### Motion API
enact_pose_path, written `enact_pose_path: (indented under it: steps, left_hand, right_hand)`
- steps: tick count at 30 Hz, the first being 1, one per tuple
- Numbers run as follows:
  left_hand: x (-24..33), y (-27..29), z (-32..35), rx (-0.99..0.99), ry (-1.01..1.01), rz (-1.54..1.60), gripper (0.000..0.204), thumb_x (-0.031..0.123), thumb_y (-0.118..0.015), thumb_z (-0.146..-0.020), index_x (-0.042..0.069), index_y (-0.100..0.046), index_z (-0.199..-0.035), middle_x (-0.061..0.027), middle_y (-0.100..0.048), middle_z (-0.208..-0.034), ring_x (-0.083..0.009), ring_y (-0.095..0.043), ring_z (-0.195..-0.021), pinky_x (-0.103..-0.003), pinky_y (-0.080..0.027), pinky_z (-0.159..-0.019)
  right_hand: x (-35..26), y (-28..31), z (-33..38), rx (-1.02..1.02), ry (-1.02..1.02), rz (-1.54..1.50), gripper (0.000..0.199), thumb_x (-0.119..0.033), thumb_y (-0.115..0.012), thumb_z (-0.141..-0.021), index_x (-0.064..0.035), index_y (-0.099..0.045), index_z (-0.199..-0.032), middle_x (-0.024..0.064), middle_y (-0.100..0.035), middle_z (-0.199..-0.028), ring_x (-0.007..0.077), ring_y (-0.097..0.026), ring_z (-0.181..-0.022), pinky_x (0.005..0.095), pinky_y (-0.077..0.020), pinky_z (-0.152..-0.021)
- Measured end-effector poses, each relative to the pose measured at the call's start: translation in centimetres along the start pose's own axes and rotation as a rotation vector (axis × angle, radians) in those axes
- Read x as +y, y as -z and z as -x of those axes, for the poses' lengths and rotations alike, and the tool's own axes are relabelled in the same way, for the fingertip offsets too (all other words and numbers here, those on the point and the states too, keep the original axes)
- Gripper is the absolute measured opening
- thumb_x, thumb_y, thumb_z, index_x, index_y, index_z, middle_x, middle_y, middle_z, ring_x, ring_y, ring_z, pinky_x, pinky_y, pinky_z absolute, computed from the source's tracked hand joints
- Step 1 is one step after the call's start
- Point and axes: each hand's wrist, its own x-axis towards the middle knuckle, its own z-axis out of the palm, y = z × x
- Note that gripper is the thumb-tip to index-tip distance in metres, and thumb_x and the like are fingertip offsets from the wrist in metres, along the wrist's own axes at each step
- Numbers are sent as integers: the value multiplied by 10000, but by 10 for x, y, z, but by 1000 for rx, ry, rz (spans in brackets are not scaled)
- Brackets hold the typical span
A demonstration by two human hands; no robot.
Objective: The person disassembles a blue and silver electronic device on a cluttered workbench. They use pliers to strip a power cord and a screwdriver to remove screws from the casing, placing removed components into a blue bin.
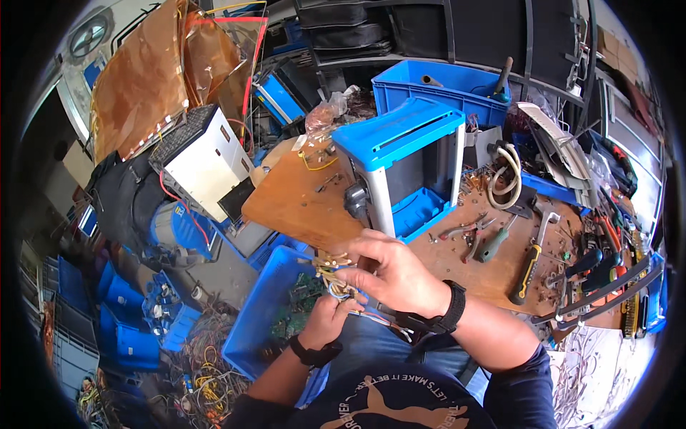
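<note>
In front of my body, both hands grip a bundle of thin multicoloured wires (pixel 330 272) with pale ends. My left hand (pixel 323 322) is closed around its lower part. My right hand (pixel 393 277) pinches the upper part between thumb and fingers. Loose wire tails hang out below my right wrist. Under the hands stands a blue bin (pixel 246 336) with green circuit boards (pixel 301 304) inside. Just beyond my right hand is the near edge of the wooden table (pixel 300 214). My fingers hide part of the bundle.
A blue-and-white frame housing (pixel 400 143) stands on the table. To its right lie pliers (pixel 468 232), a screwdriver (pixel 494 244), a hammer (pixel 532 257) and a coiled hose (pixel 506 179). A blue crate (pixel 443 89) sits behind. Tangled cables (pixel 207 372) cover the floor at left.
</note>
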Motion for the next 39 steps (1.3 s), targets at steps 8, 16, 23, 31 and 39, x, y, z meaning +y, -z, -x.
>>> enact_pose_path:
  steps: [8, 16, 23, 31, 39]
  left_hand:
    - [3, 1, -2, 70, -54, -66, 163, 123, -526, -957, -11, -620, -970, -111, -678, -903, -223, -669, -825, -344, -523, -752]
    - [-8, 0, -2, 160, -102, -120, 162, 148, -551, -950, 3, -617, -977, -141, -658, -809, -293, -661, -760, -366, -508, -694]
    - [-22, -2, -2, 167, -50, -199, 183, 173, -586, -931, -9, -602, -939, -217, -619, -802, -409, -616, -751, -441, -477, -635]
    - [-42, 5, 12, 277, 151, -59, 185, 161, -545, -954, -15, -601, -961, -152, -667, -797, -284, -670, -690, -385, -513, -616]
    - [-79, 63, 18, 513, 514, 353, 271, 267, -459, -1015, 12, -512, -1093, -123, -675, -881, -185, -674, -634, -280, -521, -527]
  right_hand:
    - [-2, -7, 1, 0, 79, -18, 236, -9, -702, -798, -34, -690, -1032, 82, -629, -882, 183, -603, -742, 297, -497, -642]
    - [-8, -13, 4, 41, 53, -40, 255, -8, -711, -790, -33, -686, -1042, 84, -634, -888, 172, -618, -747, 286, -506, -661]
    - [9, -8, 8, 32, -33, -116, 230, -3, -682, -820, -10, -674, -1050, 110, -650, -932, 185, -651, -822, 288, -520, -712]
    - [6, -1, 19, 31, -178, 32, 244, -35, -714, -814, 7, -649, -1046, 65, -634, -912, 98, -592, -822, 256, -495, -703]
    - [59, 29, 124, -164, -529, 57, 259, -85, -732, -838, 9, -650, -1065, 45, -671, -964, 92, -601, -832, 246, -497, -746]
